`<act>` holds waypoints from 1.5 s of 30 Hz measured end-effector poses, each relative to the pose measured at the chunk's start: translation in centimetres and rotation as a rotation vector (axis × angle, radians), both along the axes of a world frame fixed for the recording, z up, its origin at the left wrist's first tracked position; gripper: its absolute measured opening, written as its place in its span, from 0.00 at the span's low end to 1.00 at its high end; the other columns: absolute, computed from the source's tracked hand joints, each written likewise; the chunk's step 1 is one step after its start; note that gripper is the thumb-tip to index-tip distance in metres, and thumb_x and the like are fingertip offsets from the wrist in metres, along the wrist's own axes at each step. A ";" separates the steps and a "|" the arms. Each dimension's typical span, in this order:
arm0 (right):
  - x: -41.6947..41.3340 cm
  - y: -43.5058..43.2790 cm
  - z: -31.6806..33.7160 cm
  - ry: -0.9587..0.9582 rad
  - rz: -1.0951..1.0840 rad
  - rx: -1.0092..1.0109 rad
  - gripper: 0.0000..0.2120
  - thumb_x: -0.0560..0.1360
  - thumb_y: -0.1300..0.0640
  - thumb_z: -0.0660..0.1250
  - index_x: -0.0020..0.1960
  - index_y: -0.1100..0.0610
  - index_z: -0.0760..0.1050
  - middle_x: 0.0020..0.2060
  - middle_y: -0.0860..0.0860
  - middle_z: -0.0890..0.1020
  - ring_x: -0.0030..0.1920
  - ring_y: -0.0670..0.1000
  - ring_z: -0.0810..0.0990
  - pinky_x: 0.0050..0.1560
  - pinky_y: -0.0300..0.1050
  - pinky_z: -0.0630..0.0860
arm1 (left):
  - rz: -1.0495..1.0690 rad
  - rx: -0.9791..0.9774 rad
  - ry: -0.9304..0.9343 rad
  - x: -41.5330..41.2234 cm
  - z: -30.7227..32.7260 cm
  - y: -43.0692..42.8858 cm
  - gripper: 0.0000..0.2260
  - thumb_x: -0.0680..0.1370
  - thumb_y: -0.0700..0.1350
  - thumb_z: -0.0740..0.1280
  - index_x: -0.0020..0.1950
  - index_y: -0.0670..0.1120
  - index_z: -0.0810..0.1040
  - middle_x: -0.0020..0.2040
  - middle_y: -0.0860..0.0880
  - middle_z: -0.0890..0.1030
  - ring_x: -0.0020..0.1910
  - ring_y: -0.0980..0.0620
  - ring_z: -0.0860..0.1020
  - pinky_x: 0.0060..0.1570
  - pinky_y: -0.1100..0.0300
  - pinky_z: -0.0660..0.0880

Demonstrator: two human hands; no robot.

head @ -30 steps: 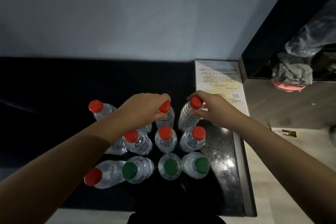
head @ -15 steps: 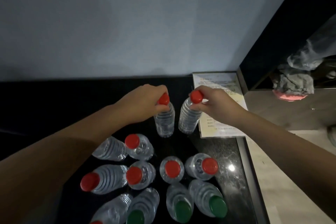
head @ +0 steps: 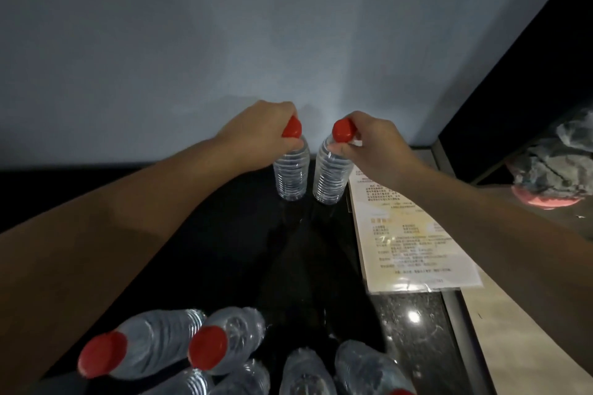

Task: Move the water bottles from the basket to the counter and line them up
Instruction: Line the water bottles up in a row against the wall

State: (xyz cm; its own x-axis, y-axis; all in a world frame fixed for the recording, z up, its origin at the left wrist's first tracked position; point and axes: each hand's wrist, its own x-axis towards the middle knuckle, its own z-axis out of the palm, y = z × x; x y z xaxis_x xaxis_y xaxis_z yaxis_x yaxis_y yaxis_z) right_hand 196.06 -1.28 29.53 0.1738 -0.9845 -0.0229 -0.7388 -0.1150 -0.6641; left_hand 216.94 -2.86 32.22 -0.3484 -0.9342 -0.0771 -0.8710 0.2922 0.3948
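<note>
You are at what looks like a service counter in a hotel or guest room. The counter (head: 410, 314) in front of you is dark polished stone with a speckled grain, set against a plain pale wall (head: 224, 42). A laminated notice sheet (head: 414, 244) of small printed text lies along its right side. Many identical small water bottles (head: 154, 343) are grouped on it near you. To your right, a dark panel (head: 545, 42) rises above a shelf (head: 584, 215) holding a crumpled cloth (head: 552, 170).

Bare counter (head: 244, 253) beyond near bottle cluster (head: 237, 330)
</note>
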 end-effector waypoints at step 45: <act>-0.9 -5.8 -13.9 -0.207 -0.180 0.049 0.14 0.66 0.61 0.78 0.45 0.53 0.75 0.39 0.47 0.81 0.38 0.42 0.79 0.38 0.30 0.76 | 0.396 0.071 0.517 -3.7 -17.3 -4.3 0.28 0.68 0.47 0.78 0.62 0.50 0.68 0.52 0.55 0.78 0.48 0.61 0.78 0.43 0.72 0.73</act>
